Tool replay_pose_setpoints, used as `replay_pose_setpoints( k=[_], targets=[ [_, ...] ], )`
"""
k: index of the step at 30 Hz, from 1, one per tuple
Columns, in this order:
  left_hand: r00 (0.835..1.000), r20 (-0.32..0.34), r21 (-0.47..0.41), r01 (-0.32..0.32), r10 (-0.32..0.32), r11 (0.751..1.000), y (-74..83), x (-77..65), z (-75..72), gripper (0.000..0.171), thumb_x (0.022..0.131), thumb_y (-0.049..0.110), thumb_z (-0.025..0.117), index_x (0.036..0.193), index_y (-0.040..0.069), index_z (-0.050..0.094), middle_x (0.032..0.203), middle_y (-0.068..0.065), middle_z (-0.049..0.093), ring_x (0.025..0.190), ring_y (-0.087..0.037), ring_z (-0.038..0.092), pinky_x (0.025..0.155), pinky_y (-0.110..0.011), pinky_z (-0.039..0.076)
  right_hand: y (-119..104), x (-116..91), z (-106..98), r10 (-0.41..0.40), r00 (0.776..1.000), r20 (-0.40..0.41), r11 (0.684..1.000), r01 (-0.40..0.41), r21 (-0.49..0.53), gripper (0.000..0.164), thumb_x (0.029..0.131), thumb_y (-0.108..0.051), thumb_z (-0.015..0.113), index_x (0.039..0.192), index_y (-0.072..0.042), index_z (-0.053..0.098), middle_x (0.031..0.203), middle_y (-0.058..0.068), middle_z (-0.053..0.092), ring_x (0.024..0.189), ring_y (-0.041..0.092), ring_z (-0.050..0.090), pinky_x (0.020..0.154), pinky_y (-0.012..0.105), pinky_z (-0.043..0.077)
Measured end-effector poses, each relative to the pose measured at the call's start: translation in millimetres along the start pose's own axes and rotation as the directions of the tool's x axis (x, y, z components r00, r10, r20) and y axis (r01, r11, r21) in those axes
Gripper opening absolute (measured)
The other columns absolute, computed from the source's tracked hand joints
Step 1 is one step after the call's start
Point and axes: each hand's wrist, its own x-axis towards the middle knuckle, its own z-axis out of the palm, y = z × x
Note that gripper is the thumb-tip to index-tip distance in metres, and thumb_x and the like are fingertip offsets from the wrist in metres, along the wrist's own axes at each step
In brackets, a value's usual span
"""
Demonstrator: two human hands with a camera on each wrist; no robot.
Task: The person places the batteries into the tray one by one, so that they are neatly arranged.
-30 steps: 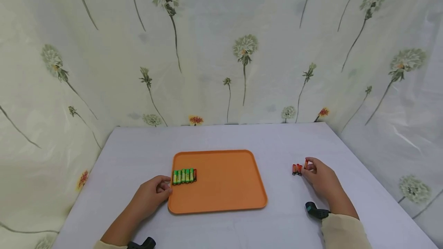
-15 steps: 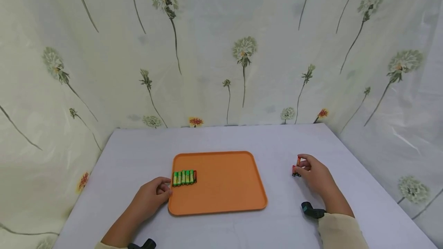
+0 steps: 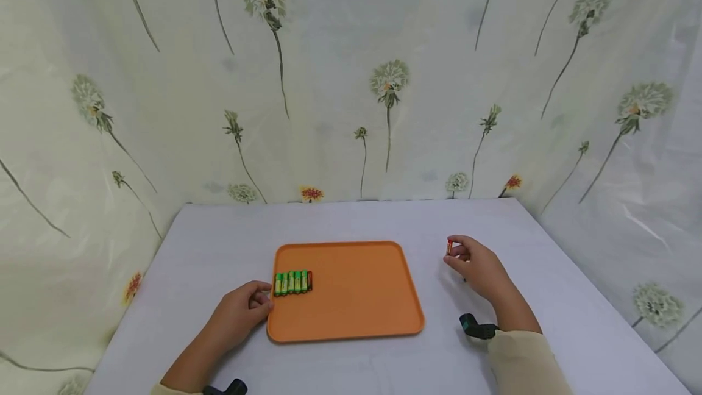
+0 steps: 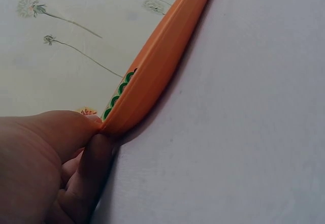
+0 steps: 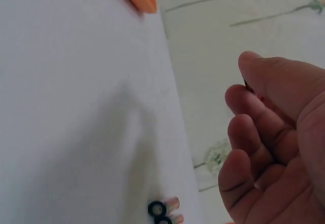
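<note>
The left hand [image 3: 240, 311] pinches the tray [image 3: 356, 294] at its left rim; the right hand [image 3: 481, 268] grasps a red battery [image 3: 450, 248] farther right.

Smooth plastic tray [image 3: 351, 322], glossy batteries [image 3: 291, 283], matt tabletop [image 3: 230, 224]

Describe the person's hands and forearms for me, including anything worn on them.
The left hand and right hand are both bare, without gloves. The right forearm wears a plain beige sleeve, with a black, angular device near its cuff. On the left, only a beige sleeve edge and part of a similar black device show.
</note>
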Motion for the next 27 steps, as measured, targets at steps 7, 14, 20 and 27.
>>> replay_pose_setpoints(
  k=[7,14,20,27],
  targets=[
    [1.000,0.017,-0.016,-0.014,0.014,1.000,0.1,1.3,3.8,0.033,0.095,0.019,0.078,0.126,0.010,0.070,0.092,0.005,0.066,0.081,-0.009,0.062,0.073,-0.025,0.051,-16.1,7.4,6.8,-0.090,0.996,-0.009,0.996,0.090,-0.021,0.057,0.100,-0.028,0.073,0.150,-0.010,0.052,0.117,0.006,0.069,0.109,0.026,0.064,0.086,0.038,0.055],
    [1.000,0.004,-0.012,-0.005,0.005,1.000,-0.1,0.3,-1.1,0.034,0.094,0.019,0.078,0.126,0.009,0.070,0.092,0.004,0.067,0.082,-0.009,0.062,0.072,-0.025,0.051,-41.2,11.8,16.9,-0.127,0.991,0.044,0.992,0.126,0.021,0.056,0.098,-0.032,0.075,0.146,-0.012,0.055,0.114,0.003,0.069,0.107,0.024,0.064,0.087,0.039,0.055],
    [1.000,0.012,-0.018,0.001,-0.001,1.000,0.8,0.3,-2.1,0.034,0.095,0.018,0.077,0.126,0.009,0.069,0.093,0.004,0.067,0.082,-0.009,0.062,0.072,-0.025,0.052,-56.7,14.1,21.3,-0.161,0.983,0.082,0.987,0.160,0.023,0.053,0.099,-0.031,0.074,0.145,-0.014,0.056,0.112,0.001,0.068,0.106,0.021,0.064,0.085,0.038,0.053],
    [1.000,0.008,-0.008,0.002,-0.002,1.000,-0.2,-0.8,-1.8,0.033,0.095,0.018,0.077,0.126,0.010,0.070,0.092,0.004,0.066,0.081,-0.010,0.061,0.072,-0.026,0.051,-71.0,16.7,34.7,-0.191,0.975,0.117,0.981,0.186,0.052,0.051,0.098,-0.027,0.076,0.143,-0.012,0.058,0.108,0.001,0.068,0.104,0.021,0.064,0.082,0.036,0.052]
  ],
)
